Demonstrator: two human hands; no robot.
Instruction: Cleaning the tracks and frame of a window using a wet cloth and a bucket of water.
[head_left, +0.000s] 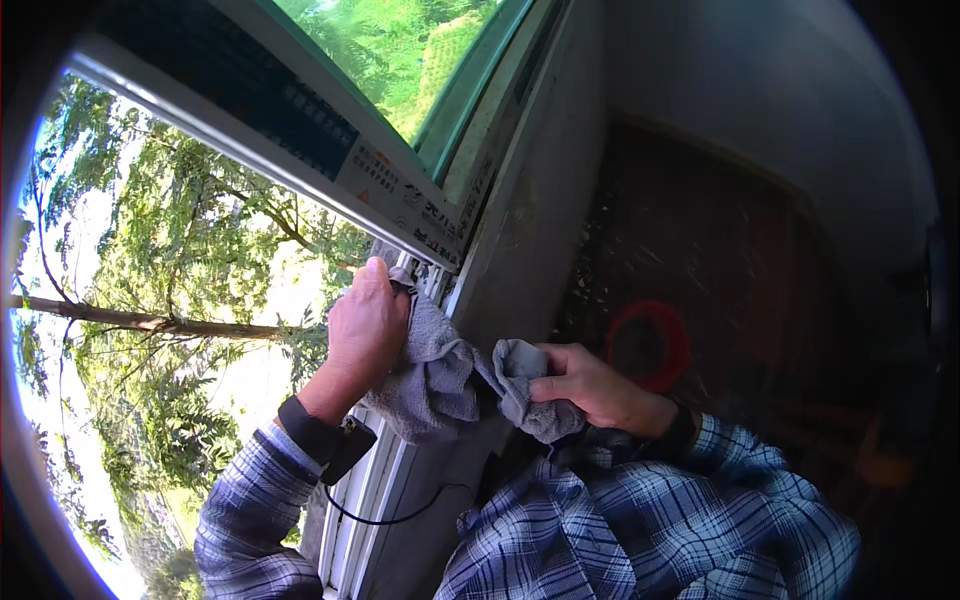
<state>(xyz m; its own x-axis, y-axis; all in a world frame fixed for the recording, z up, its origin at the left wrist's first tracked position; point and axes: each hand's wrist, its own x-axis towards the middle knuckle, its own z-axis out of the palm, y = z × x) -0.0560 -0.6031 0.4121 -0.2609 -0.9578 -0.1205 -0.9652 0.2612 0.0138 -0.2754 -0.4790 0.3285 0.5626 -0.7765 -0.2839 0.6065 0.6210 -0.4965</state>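
A grey terry cloth (431, 375) hangs over the tracks of a window sill and stretches between both hands. My left hand (369, 322) grips one end of it at the outer side of the tracks, close to the lower corner of a sliding window sash (405, 217). Bunched in my right hand (585, 386), on the room side, is the cloth's other end, with thumb and fingers pinching it. The fingertips of my left hand are partly hidden by the cloth.
White window tracks (375, 480) run down beside the inner sill (517, 247). Dark cable loops from the left wrist over them. On the dark reddish floor stands a red round container (679, 349). Trees (187, 326) show outside the open window. The sash frame bears printed film.
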